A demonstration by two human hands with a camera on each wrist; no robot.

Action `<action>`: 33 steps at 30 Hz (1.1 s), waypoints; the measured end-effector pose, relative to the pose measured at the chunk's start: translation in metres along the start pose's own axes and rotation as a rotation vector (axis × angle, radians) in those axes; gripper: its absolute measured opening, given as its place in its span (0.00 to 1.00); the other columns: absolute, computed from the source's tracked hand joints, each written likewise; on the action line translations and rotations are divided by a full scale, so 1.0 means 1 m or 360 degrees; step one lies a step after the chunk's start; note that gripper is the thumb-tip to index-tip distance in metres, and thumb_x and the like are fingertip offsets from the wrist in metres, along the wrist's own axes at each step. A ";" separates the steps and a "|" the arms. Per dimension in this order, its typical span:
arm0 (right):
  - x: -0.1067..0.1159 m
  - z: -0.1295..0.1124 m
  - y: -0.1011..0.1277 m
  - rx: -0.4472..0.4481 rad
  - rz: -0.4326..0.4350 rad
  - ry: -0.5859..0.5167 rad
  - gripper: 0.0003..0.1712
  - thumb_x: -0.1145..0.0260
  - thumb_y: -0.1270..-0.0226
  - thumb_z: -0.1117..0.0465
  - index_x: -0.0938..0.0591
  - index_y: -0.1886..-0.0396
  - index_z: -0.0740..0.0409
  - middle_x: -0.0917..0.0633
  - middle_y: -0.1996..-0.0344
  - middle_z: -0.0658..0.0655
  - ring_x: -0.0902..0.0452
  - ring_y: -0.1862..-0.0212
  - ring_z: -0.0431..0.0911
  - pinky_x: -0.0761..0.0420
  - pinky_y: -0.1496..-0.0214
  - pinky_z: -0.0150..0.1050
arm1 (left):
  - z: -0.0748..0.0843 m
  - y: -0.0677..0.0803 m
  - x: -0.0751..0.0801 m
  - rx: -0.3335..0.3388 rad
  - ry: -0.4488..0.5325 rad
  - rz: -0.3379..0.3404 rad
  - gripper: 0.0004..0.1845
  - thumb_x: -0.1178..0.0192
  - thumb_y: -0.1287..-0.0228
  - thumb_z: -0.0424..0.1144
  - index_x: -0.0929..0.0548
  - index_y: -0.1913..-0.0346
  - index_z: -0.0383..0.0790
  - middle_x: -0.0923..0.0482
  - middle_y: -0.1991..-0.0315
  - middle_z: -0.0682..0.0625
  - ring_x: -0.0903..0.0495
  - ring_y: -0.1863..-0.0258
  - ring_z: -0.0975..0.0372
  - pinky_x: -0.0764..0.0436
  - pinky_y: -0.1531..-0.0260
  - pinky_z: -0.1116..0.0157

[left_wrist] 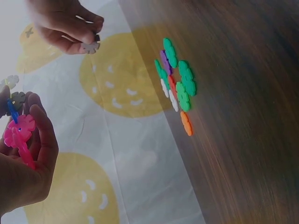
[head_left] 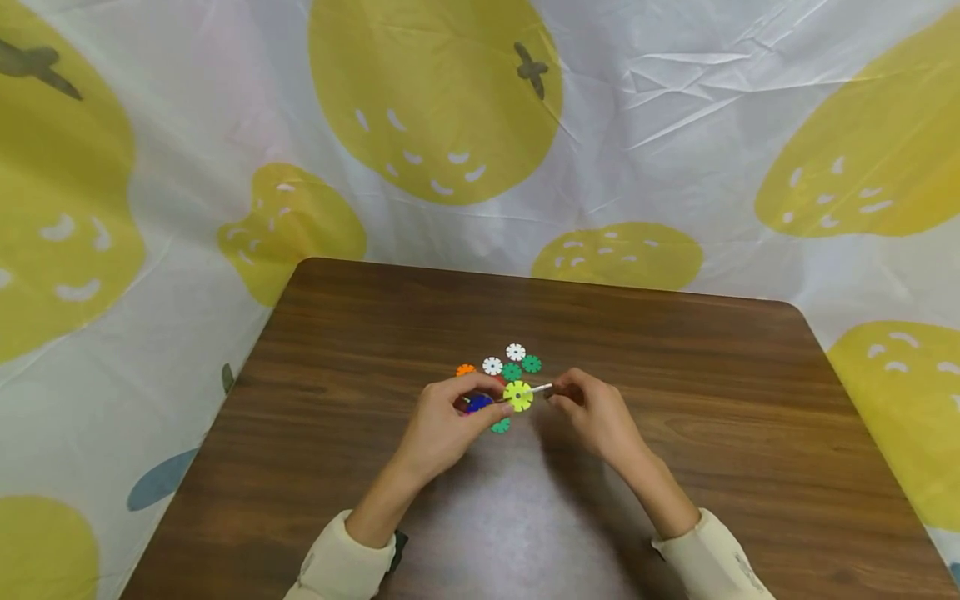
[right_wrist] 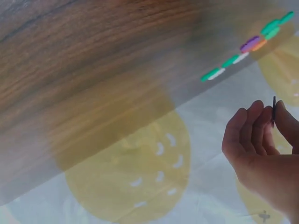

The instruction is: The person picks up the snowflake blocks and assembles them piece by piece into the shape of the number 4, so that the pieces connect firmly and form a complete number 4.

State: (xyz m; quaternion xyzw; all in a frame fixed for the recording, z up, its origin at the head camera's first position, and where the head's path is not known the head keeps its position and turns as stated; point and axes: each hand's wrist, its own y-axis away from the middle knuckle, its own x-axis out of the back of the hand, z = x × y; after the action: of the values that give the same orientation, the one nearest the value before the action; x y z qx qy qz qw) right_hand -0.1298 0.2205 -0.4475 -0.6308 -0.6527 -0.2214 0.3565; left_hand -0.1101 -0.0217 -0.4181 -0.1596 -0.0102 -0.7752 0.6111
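- Snowflake-disc assembly (head_left: 504, 398) sits in our left hand (head_left: 442, 421), held above the table (head_left: 375, 333) approx mid-width, just in front of the loose disc pile.
- Yellow disc (head_left: 517, 395) is the most visible part in head view, facing up/toward cam; blue disc (head_left: 480, 403) just left of it, partly under the fingers.
- L wrist view: same cluster shows a pink disc (left_wrist: 19, 130) w/ a second pink piece below it, a blue piece edge-on above, plus pale discs at top. Left fingers (left_wrist: 44, 135) curled round it, thumb side pinching — firm grip.
- Right hand (head_left: 600, 412) pinches a white disc (head_left: 542, 389) btwn thumb + fingertips, edge pointing at the yellow disc. The two look touching or nearly so in head view; can't tell if slotted in.
- L wrist view shows that hand at top w/ the white disc (left_wrist: 89, 46) in its fingertips, apart from the cluster.
- R wrist view: right fingers (right_wrist: 247, 130) closed together on a thin edge-on piece (right_wrist: 274, 111); colour unclear there.
- Loose discs on table just behind the hands: orange (head_left: 466, 369), two white (head_left: 492, 365) (head_left: 515, 351), two green (head_left: 512, 372) (head_left: 531, 363). One more green disc (head_left: 500, 426) under the assembly, near side.
- L wrist view also shows purple + red pieces in that pile (left_wrist: 175, 84).
- Backdrop: white sheet w/ yellow fruit print (head_left: 435, 100) around the table.
- Cream sleeves (head_left: 337, 567) on both forearms.
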 end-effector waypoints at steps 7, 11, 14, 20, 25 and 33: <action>0.008 -0.014 0.009 0.0022 0.0068 -0.0016 0.10 0.26 0.35 0.65 0.18 0.57 0.59 0.12 0.68 0.54 0.17 0.65 0.44 0.19 0.62 0.36 | -0.002 -0.001 0.000 0.0000 -0.0015 0.0010 0.09 0.24 0.40 0.41 0.10 0.58 0.49 0.11 0.59 0.54 0.21 0.71 0.62 0.20 0.70 0.70; 0.013 -0.023 0.011 0.0043 0.0091 -0.0024 0.12 0.25 0.35 0.65 0.19 0.56 0.58 0.13 0.68 0.54 0.17 0.65 0.44 0.17 0.61 0.37 | -0.002 -0.001 0.001 0.0010 -0.0019 0.0014 0.09 0.24 0.40 0.41 0.10 0.58 0.49 0.11 0.60 0.55 0.21 0.71 0.62 0.21 0.70 0.70; 0.016 -0.026 0.012 0.0052 0.0103 -0.0030 0.12 0.25 0.35 0.65 0.19 0.56 0.57 0.13 0.68 0.54 0.17 0.66 0.43 0.17 0.61 0.37 | -0.001 0.000 0.001 0.0023 -0.0028 0.0021 0.08 0.24 0.40 0.41 0.10 0.58 0.50 0.11 0.60 0.54 0.21 0.71 0.62 0.21 0.70 0.70; 0.022 -0.032 0.015 0.0045 0.0131 -0.0062 0.11 0.26 0.35 0.65 0.19 0.57 0.58 0.14 0.67 0.54 0.17 0.64 0.44 0.16 0.62 0.33 | 0.000 0.000 0.000 0.0021 -0.0016 0.0038 0.09 0.23 0.42 0.40 0.10 0.59 0.48 0.10 0.59 0.52 0.21 0.70 0.63 0.21 0.69 0.71; 0.031 -0.040 0.020 0.0036 0.0166 -0.0086 0.11 0.26 0.34 0.64 0.20 0.57 0.57 0.15 0.67 0.54 0.18 0.67 0.43 0.18 0.66 0.30 | -0.001 0.000 0.001 0.0012 0.0000 0.0032 0.09 0.23 0.42 0.40 0.10 0.59 0.47 0.10 0.58 0.51 0.21 0.70 0.63 0.22 0.69 0.71; 0.042 -0.054 0.028 0.0194 0.0329 0.0000 0.12 0.24 0.35 0.63 0.19 0.57 0.55 0.15 0.71 0.49 0.22 0.69 0.39 0.23 0.70 0.30 | -0.002 -0.002 0.001 -0.0004 -0.0030 0.0027 0.09 0.24 0.41 0.40 0.10 0.58 0.47 0.10 0.58 0.52 0.22 0.71 0.63 0.22 0.69 0.71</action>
State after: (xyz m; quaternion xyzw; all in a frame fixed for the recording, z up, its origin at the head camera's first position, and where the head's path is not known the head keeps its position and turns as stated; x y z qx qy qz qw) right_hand -0.0905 0.2116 -0.3858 -0.6720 -0.5963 -0.1434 0.4151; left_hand -0.1123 -0.0229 -0.4196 -0.1677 -0.0136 -0.7684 0.6174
